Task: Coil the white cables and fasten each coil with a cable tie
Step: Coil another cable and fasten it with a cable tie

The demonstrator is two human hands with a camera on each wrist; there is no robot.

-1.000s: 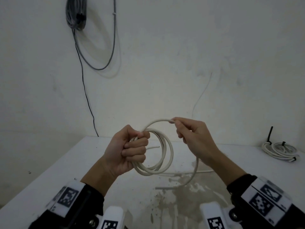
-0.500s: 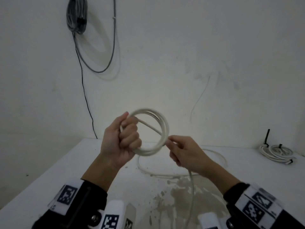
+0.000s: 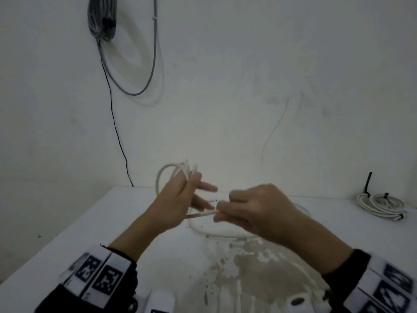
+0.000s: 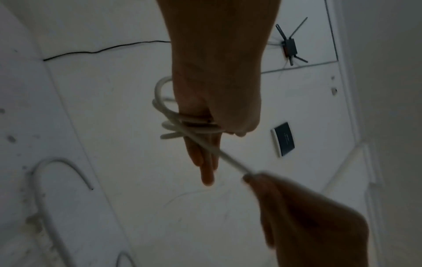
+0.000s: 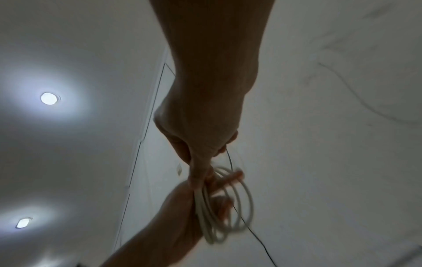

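Observation:
A white cable coil [image 3: 163, 175] of a few loops is held up over the white table [image 3: 90, 222]. My left hand [image 3: 187, 195] clamps it with the thumb while the fingers stick out straight; in the left wrist view the loops [image 4: 160, 101] cross under that thumb. A strand [image 4: 230, 162] runs from the coil to my right hand [image 3: 248, 208], which pinches it just right of the left fingers. The right wrist view shows the coil [image 5: 246, 204] blurred beyond my right hand [image 5: 200, 144]. The cable's loose part [image 3: 214, 233] lies curved on the table below.
A finished white coil [image 3: 381, 204] with black ties lies at the table's back right. A grey cable bundle [image 3: 101, 19] hangs on the wall at upper left, with a thin black wire [image 3: 117, 132] running down from it. A dirty stain [image 3: 248, 267] marks the table near me.
My left hand has dropped and turned, and its fingers have straightened from a fist; the coil now stands behind it. My right hand has drawn the strand out sideways below the coil.

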